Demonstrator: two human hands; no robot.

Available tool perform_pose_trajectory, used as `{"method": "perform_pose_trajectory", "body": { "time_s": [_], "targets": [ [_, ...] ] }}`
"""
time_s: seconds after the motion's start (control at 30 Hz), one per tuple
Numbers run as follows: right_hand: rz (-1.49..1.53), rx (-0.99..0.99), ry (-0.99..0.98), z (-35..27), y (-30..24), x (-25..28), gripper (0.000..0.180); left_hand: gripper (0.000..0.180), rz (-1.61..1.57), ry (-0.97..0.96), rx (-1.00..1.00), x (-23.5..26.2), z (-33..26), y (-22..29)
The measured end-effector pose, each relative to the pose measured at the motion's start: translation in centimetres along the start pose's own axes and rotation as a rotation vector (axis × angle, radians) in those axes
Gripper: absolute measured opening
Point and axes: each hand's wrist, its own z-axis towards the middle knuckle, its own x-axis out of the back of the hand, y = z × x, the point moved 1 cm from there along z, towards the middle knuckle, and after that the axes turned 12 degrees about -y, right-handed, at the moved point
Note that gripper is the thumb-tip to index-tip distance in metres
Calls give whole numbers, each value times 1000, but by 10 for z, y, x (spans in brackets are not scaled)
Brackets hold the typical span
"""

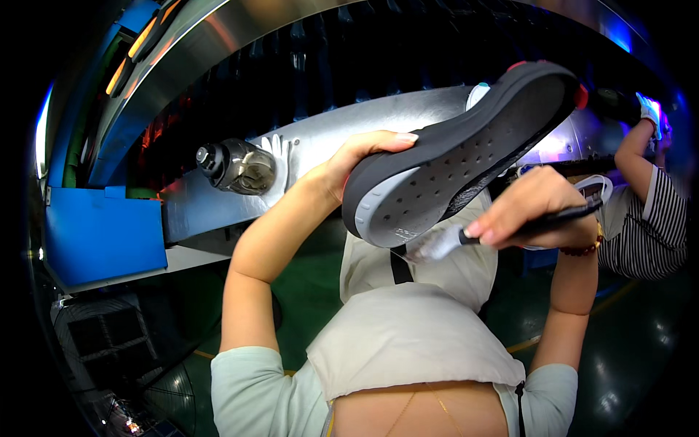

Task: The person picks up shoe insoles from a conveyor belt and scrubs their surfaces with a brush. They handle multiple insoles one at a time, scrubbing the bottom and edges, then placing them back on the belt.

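My left hand (360,156) grips a dark grey shoe (466,149) by its heel, holding it up with the perforated grey sole facing me. My right hand (535,207) is closed on a black-handled brush (510,227) whose pale bristles touch the heel end of the sole. Both forearms rise from the lower edge, over a light grey apron on my chest.
A metal conveyor ledge (349,127) runs across behind the shoe, with a clear bottle (237,166) and a white glove (280,149) on it. A blue panel (102,233) sits at left. Another person in a striped shirt (648,226) works at right, gloved hand (650,111) raised.
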Motion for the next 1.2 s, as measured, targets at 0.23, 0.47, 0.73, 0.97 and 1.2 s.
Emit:
{"method": "perform_pose_trajectory", "body": {
  "time_s": [0.23, 0.47, 0.73, 0.97, 1.2],
  "targets": [
    [-187, -214, -286, 0, -1, 12, 15, 48, 195, 48, 244, -7, 0, 0],
    [-90, -157, -143, -12, -1, 11, 15, 49, 148, 147, 237, -3, -18, -3],
    [-42, -198, 113, -34, 0, 5, 20, 35, 18, 304, 80, 18, -52, -11],
    [-144, -237, 267, -55, -2, -9, 20, 48, -201, 117, -21, 47, -73, -25],
    [-162, -262, 95, -63, -14, 1, 15, 46, -221, 116, -27, 52, -79, -22]
  ]
}}
